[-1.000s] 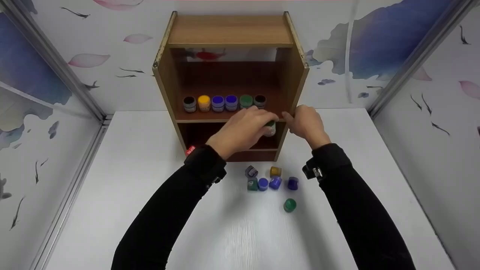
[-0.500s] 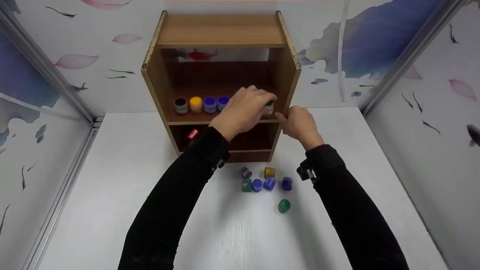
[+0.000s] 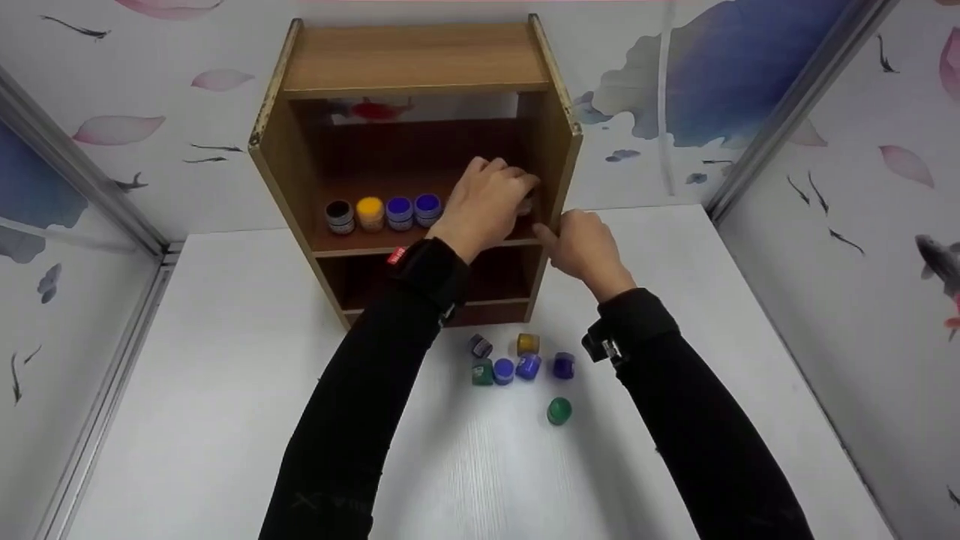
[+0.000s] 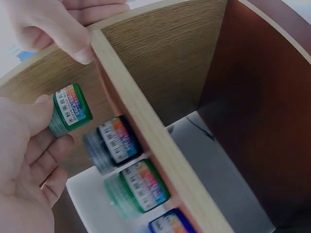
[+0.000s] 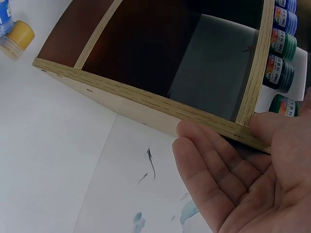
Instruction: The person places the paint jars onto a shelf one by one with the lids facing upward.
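Observation:
In the left wrist view, a green-lidded paint jar [image 4: 71,109] is pinched between thumb and fingers of my left hand [image 4: 22,160], close to the inner side wall. Beside it on the shelf board stand a dark paint jar [image 4: 114,143] and another green one [image 4: 138,189]. From the head view, my left hand [image 3: 484,206] reaches into the upper compartment of the wooden shelf unit [image 3: 416,56] and covers part of the row. My right hand [image 3: 585,247] grips the unit's right side panel, its thumb at the front edge and fingers along the outside [image 5: 233,179].
Upright on the same board are a black jar [image 3: 340,217], a yellow jar [image 3: 370,214] and two blue jars. Several loose jars lie on the white table before the unit, including a yellow one [image 3: 528,344] and a green one [image 3: 559,411]. Patterned walls enclose the table.
My left hand has carried the green paint jar up and into the upper compartment, near its right end. My right hand stays on the side panel. The head view has shifted slightly.

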`<action>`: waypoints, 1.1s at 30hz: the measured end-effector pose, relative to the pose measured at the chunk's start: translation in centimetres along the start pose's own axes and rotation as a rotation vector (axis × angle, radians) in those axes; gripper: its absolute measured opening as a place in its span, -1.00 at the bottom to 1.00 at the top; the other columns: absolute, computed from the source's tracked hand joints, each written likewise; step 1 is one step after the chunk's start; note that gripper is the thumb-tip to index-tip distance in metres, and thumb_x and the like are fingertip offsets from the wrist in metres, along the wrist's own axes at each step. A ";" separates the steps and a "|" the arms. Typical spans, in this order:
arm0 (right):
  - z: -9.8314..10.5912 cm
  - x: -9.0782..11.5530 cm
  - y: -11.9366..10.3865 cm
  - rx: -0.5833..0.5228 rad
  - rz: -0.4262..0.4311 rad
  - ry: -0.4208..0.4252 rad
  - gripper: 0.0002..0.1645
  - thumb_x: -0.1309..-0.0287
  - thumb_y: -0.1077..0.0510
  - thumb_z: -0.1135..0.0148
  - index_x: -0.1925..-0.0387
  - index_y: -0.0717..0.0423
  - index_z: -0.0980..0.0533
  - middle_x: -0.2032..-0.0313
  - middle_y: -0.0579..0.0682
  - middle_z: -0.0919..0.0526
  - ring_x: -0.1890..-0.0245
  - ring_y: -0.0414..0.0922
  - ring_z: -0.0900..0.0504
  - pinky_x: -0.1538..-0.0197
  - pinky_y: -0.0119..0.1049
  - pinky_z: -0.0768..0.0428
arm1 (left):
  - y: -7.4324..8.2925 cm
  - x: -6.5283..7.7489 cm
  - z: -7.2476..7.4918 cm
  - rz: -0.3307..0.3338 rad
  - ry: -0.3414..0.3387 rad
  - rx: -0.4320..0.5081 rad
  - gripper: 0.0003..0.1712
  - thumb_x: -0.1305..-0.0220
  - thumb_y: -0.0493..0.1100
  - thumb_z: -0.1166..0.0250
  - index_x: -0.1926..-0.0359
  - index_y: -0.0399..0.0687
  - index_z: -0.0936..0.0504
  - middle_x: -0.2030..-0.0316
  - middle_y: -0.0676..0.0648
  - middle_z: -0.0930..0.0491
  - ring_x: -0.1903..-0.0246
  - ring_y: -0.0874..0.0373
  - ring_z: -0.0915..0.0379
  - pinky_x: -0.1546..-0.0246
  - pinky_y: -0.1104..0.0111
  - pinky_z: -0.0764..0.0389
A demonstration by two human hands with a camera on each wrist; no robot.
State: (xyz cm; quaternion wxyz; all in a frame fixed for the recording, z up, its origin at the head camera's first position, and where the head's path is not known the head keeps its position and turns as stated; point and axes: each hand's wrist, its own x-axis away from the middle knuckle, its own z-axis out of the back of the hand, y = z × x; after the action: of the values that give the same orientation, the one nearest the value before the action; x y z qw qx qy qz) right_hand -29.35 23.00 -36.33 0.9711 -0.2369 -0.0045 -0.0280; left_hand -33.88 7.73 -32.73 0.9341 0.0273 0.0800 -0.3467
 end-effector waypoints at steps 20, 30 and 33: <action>-0.1 0.2 -0.2 -0.008 -0.003 0.004 -0.46 -0.40 -0.08 -0.01 0.22 0.38 -0.60 0.40 0.24 -0.73 0.44 0.04 -0.72 0.48 -0.33 -0.48 | -0.4 -0.3 -1.3 0.030 0.001 0.012 -0.55 -0.49 -0.02 -0.03 -0.32 0.03 -0.42 -0.24 0.02 -0.52 -0.14 0.05 -0.41 -0.21 0.20 -0.33; 0.0 0.2 -0.1 0.007 -0.011 -0.009 -0.44 -0.41 -0.09 0.01 0.23 0.38 -0.60 0.40 0.23 -0.75 0.39 0.07 -0.74 0.44 -0.29 -0.51 | -0.9 1.9 0.2 0.018 0.087 0.133 -0.58 -0.49 -0.05 -0.06 -0.27 -0.02 -0.49 -0.21 -0.01 -0.55 -0.15 0.06 -0.42 -0.21 0.25 -0.39; 0.0 0.2 0.0 0.002 -0.013 -0.017 -0.44 -0.42 -0.09 0.01 0.23 0.37 -0.60 0.38 0.23 -0.74 0.39 0.06 -0.73 0.44 -0.31 -0.48 | -1.1 3.1 0.4 0.010 0.114 0.179 -0.61 -0.47 -0.06 -0.09 -0.23 -0.02 -0.53 -0.17 -0.01 -0.59 -0.11 0.07 -0.44 -0.15 0.27 -0.41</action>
State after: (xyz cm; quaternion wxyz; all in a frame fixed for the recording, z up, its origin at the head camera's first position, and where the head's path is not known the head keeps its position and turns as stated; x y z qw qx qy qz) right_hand -29.17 22.96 -36.36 0.9711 -0.2362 -0.0142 -0.0322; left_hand -32.19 4.85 -32.82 0.9236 0.1308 0.1014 -0.3459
